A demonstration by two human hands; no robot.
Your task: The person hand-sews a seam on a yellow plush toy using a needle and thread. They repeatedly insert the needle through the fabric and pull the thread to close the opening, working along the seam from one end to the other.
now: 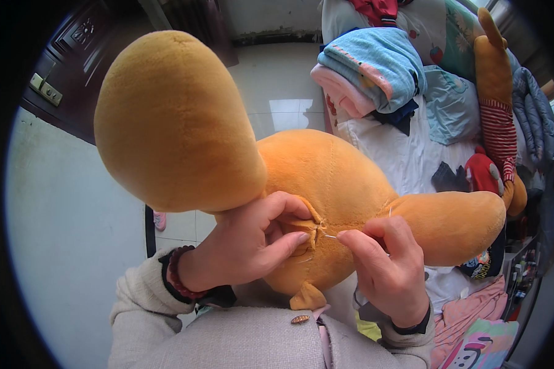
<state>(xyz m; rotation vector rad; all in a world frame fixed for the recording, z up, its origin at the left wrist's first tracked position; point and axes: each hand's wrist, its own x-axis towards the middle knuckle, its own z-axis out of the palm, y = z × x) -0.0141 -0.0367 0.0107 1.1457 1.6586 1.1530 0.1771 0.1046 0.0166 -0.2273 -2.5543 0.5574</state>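
An orange-yellow stuffed plush toy [300,161] rests before me, with a large rounded part rising at the left and a stubby limb [452,226] reaching right. An open seam [315,236] shows in its middle, with white thread along the edges. My left hand [244,244] pinches the folded fabric beside this opening between thumb and fingers. Between the thumb and fingertips of my right hand [390,267] is a thin sewing needle [330,236], its visible end close to the seam. Below the opening, a small fabric flap [308,296] sticks out near my jacket.
On the right is a bed with a white sheet [374,143], bearing folded blankets [374,67], a pillow [452,104] and a long plush toy in red stripes [498,124]. Pink cloth [471,309] lies at the lower right. A dark door [83,50] stands at the upper left.
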